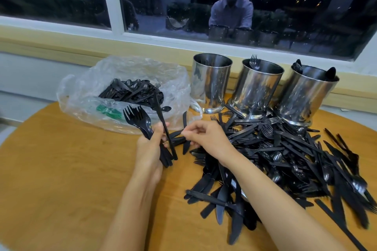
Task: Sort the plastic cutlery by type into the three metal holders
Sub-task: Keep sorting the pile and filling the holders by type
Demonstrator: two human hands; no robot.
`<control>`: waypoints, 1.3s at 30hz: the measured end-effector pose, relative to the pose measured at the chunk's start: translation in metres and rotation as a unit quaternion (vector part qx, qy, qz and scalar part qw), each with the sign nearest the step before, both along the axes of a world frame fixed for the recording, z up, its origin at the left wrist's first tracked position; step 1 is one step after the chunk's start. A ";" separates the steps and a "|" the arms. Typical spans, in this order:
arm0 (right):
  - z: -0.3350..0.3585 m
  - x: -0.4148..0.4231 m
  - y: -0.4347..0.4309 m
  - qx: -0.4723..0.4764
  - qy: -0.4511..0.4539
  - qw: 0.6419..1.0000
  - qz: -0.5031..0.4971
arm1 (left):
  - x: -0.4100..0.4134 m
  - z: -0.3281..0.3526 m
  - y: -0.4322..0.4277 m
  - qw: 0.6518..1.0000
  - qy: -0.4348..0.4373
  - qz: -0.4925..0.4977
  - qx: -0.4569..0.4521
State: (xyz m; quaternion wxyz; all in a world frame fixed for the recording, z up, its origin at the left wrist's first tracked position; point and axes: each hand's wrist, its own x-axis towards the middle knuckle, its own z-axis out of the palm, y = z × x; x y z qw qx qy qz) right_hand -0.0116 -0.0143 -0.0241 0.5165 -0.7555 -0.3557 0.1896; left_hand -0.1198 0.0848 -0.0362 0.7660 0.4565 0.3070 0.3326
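The person's left forearm comes up from the bottom edge. The left hand has its fingers curled round a fork bundle, with the thumb laid across the handles and the tines fanned upward and to the left. A long slim black piece leans just beside that thumb; whether the hand also grips it is not clear.

The right forearm crosses in from the lower right, over the cutlery pile on the wooden table. The right hand reaches left toward the other hand, knuckles up and fingers curled, its fingertips pinching a short black piece whose type cannot be told.

Three metal holders stand in a row behind the pile. The left holder is beside a clear plastic bag that holds more black cutlery. The middle holder has fork tines sticking up, and the right holder has spoon bowls showing above its rim.

The bag carries a green print, too crumpled to read.
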 end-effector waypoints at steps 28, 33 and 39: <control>0.002 0.056 0.034 -0.302 -0.518 0.782 0.172 | -0.001 -0.002 0.008 0.999 -0.009 0.027 -0.014; -0.002 0.063 0.021 -0.196 -0.500 0.832 0.140 | -0.002 -0.001 0.008 0.999 -0.021 0.041 -0.023; 0.012 0.051 0.004 -0.013 -0.328 0.943 -0.043 | -0.001 -0.002 0.008 0.997 -0.042 0.058 -0.025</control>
